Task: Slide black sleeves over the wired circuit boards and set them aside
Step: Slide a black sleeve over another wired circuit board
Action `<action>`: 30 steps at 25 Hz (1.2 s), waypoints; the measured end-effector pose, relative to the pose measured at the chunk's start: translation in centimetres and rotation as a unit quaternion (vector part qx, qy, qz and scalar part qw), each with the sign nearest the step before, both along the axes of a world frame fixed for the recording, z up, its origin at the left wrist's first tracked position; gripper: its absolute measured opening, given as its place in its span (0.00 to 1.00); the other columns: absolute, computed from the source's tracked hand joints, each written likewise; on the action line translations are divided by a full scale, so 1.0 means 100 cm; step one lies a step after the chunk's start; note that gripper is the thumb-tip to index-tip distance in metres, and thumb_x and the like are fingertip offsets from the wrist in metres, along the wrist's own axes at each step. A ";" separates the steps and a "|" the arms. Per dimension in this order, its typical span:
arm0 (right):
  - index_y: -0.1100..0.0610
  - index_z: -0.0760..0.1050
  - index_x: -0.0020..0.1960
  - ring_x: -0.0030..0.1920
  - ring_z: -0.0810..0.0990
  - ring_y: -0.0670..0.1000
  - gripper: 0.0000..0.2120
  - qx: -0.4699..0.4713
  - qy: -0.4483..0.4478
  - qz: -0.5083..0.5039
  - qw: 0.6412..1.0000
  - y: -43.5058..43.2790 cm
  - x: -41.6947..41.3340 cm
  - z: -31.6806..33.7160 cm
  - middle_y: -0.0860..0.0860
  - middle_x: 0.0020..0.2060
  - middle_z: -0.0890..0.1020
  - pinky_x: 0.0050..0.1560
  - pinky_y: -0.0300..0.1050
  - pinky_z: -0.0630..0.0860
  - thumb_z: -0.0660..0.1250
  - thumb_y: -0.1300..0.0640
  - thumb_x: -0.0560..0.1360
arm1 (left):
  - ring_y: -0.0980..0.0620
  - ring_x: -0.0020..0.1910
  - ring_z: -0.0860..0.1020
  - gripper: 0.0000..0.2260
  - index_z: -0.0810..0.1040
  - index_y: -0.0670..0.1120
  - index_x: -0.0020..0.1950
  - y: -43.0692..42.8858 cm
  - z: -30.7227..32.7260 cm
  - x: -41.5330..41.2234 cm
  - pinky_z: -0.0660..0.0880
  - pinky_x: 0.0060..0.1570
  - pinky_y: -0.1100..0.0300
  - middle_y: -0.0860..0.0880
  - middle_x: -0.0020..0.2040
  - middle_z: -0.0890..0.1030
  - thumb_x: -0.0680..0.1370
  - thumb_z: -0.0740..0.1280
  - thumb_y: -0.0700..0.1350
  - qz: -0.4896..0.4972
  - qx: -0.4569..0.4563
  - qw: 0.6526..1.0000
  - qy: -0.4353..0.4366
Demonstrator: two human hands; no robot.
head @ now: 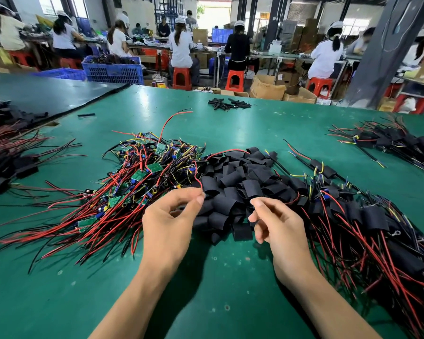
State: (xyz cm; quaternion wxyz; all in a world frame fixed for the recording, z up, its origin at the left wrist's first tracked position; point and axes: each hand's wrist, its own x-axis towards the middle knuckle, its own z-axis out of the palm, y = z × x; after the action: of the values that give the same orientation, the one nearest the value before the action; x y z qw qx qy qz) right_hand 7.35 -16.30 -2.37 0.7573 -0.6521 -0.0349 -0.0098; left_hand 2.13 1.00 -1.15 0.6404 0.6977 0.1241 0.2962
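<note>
My left hand [168,223] pinches the end of a red wire [199,182] between thumb and forefinger. From my fingertips the wire curls up and away into the tangle of boards [154,167], whose green cards and red and black leads spread just beyond that hand and out to its left. The other fingers of that hand are bent in under the pinch, with the palm turned toward my right hand [275,223]. My right hand grasps nothing that I can see: its fingers hang loosely curled, the forefinger reaching furthest forward, the palm facing left. The heap of sleeves [233,182] lies straight ahead of both sets of fingertips and fills the gap between them, its nearest pieces just beneath my right fingers. To the right of my right hand, touching the sleeves' edge, lies a heap of sleeved boards [375,217] with their leads trailing toward me. Both forearms come in low over the green table [206,285], angled toward each other, with the hands held a little apart.
</note>
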 end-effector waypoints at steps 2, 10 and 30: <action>0.57 0.82 0.52 0.25 0.72 0.49 0.05 0.013 -0.011 0.023 1.000 0.000 -0.001 0.001 0.53 0.34 0.83 0.26 0.40 0.68 0.68 0.64 0.79 | 0.60 0.40 0.82 0.06 0.86 0.47 0.41 -0.008 0.001 -0.002 0.75 0.43 0.71 0.53 0.41 0.87 0.74 0.74 0.36 -0.060 -0.015 0.998 -0.002; 0.42 0.75 0.68 0.34 0.80 0.48 0.26 -0.110 -0.079 0.162 0.977 0.010 -0.013 -0.004 0.47 0.49 0.85 0.36 0.36 0.74 0.67 0.67 0.78 | 0.60 0.23 0.73 0.03 0.82 0.35 0.44 -0.020 0.003 -0.009 0.68 0.25 0.73 0.47 0.31 0.82 0.76 0.69 0.30 -0.236 -0.050 0.970 0.000; 0.54 0.79 0.45 0.48 0.78 0.55 0.19 -0.555 -0.079 0.069 0.825 0.103 0.062 0.044 0.50 0.44 0.81 0.42 0.46 0.71 0.69 0.37 0.73 | 0.55 0.31 0.74 0.07 0.76 0.48 0.36 0.021 0.000 0.002 0.69 0.33 0.62 0.48 0.34 0.83 0.71 0.70 0.39 -0.034 -0.048 0.998 -0.018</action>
State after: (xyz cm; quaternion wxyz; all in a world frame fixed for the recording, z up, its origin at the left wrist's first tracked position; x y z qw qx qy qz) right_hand 13.56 -6.04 2.04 0.2611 -0.9552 -0.1386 0.0120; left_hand 2.33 3.07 -1.13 0.6846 0.6649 0.1032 0.2804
